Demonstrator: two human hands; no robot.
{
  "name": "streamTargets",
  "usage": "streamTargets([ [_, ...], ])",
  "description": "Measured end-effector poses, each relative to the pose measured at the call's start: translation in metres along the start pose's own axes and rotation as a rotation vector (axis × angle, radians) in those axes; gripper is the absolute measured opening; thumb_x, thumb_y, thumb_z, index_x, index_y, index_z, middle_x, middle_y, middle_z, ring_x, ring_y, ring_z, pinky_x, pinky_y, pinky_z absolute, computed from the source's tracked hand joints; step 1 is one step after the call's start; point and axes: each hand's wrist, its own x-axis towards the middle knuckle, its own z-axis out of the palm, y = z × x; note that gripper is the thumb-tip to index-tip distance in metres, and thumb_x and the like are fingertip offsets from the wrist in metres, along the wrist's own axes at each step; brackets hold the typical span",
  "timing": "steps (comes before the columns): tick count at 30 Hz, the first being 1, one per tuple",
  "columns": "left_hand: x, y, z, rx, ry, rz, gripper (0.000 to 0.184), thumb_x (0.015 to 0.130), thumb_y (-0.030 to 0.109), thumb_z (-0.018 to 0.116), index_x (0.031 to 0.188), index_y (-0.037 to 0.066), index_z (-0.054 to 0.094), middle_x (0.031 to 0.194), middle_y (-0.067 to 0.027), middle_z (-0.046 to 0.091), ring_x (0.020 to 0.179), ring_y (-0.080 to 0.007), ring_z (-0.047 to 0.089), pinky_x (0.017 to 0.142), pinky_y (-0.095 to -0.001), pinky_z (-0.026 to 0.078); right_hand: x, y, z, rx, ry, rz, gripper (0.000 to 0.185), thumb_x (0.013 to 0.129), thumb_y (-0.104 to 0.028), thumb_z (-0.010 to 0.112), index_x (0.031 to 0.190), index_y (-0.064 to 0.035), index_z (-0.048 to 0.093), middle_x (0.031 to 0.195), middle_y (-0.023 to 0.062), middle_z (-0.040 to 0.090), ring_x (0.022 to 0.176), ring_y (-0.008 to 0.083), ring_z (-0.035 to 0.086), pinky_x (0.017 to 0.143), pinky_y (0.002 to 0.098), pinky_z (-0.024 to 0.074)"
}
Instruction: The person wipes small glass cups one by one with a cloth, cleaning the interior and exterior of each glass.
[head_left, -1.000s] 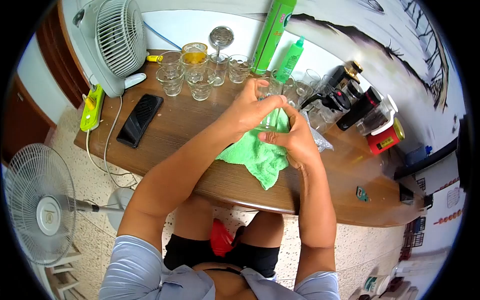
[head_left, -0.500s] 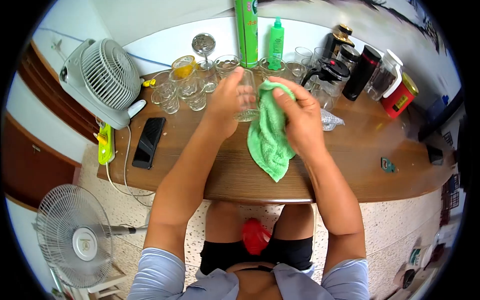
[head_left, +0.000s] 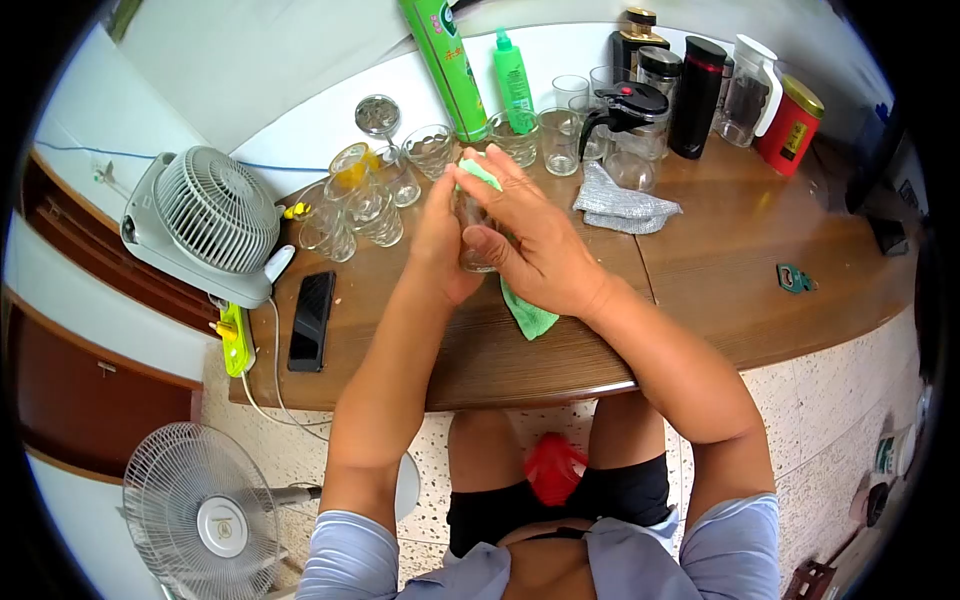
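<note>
Over the middle of the wooden table, my left hand [head_left: 440, 243] is closed around a clear drinking glass [head_left: 476, 263]; most of the glass is hidden between the hands, with its thick base showing below. My right hand [head_left: 540, 245] presses a green cloth [head_left: 530, 316] against the glass from the right. A corner of the cloth pokes out above the fingers, and another hangs below the right palm. Behind the hands stand several clear glasses, including a glass bowl-shaped cup [head_left: 429, 150] and a tall tumbler [head_left: 560, 140].
A grey desk fan [head_left: 215, 215] and a black phone [head_left: 312, 320] are on the left. At the back stand a tall green canister [head_left: 447, 70], a green bottle [head_left: 513, 80], a glass teapot [head_left: 632, 120] and a red tin [head_left: 791, 128]. A silver-grey cloth [head_left: 625, 205] lies right of my hands.
My right hand has come in against the glass, wrapping the green cloth around it, where before it held the cloth up beside it. The whole view has tilted and shifted.
</note>
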Motion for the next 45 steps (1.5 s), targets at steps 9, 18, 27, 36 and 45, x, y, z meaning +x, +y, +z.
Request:
streamTargets([
  [9, 0.019, 0.016, -0.044, -0.034, 0.103, -0.029, 0.059, 0.110, 0.061, 0.051, 0.145, 0.014, 0.060, 0.123, -0.0152, 0.071, 0.108, -0.0319, 0.071, 0.094, -0.0521, 0.061, -0.010, -0.014, 0.021, -0.061, -0.149, -0.212, 0.060, 0.105, -0.030, 0.069, 0.156, -0.0043, 0.053, 0.165, 0.0183, 0.049, 0.156, 0.0456, 0.039, 0.128, 0.0591, 0.0314],
  [18, -0.009, 0.000, 0.009, 0.252, 0.119, -0.004, 0.063, 0.112, 0.061, 0.045, 0.149, 0.013, 0.057, 0.144, -0.0089, 0.065, 0.129, -0.0274, 0.065, 0.106, -0.0486, 0.055, -0.004, 0.014, 0.007, -0.028, 0.060, 0.048, 0.065, 0.110, -0.042, 0.060, 0.155, 0.0042, 0.050, 0.167, 0.0312, 0.041, 0.156, 0.0518, 0.037, 0.128, 0.0530, 0.0338],
  [27, 0.017, 0.016, -0.031, -0.068, 0.073, 0.051, 0.067, 0.106, 0.073, 0.048, 0.134, 0.014, 0.063, 0.117, -0.0128, 0.070, 0.104, -0.0328, 0.071, 0.089, -0.0521, 0.061, -0.010, -0.024, 0.014, -0.079, -0.156, -0.248, 0.068, 0.102, -0.036, 0.073, 0.154, 0.0002, 0.051, 0.162, 0.0266, 0.047, 0.155, 0.0497, 0.038, 0.130, 0.0590, 0.0291],
  [36, -0.012, -0.004, 0.011, 0.090, -0.033, 0.057, 0.057, 0.118, 0.053, 0.039, 0.159, 0.014, 0.046, 0.154, -0.0109, 0.056, 0.138, -0.0291, 0.059, 0.113, -0.0460, 0.053, 0.002, 0.008, 0.004, -0.044, 0.077, -0.049, 0.072, 0.107, -0.042, 0.065, 0.162, -0.0022, 0.045, 0.165, 0.0275, 0.044, 0.158, 0.0499, 0.035, 0.129, 0.0567, 0.0280],
  [45, -0.010, 0.016, -0.001, 0.017, 0.190, 0.012, 0.066, 0.111, 0.067, 0.044, 0.143, 0.011, 0.058, 0.138, -0.0146, 0.064, 0.127, -0.0328, 0.064, 0.106, -0.0548, 0.055, -0.006, -0.017, 0.003, -0.080, -0.130, -0.133, 0.083, 0.099, -0.041, 0.077, 0.164, -0.0035, 0.042, 0.169, 0.0259, 0.039, 0.159, 0.0506, 0.031, 0.130, 0.0575, 0.0293],
])
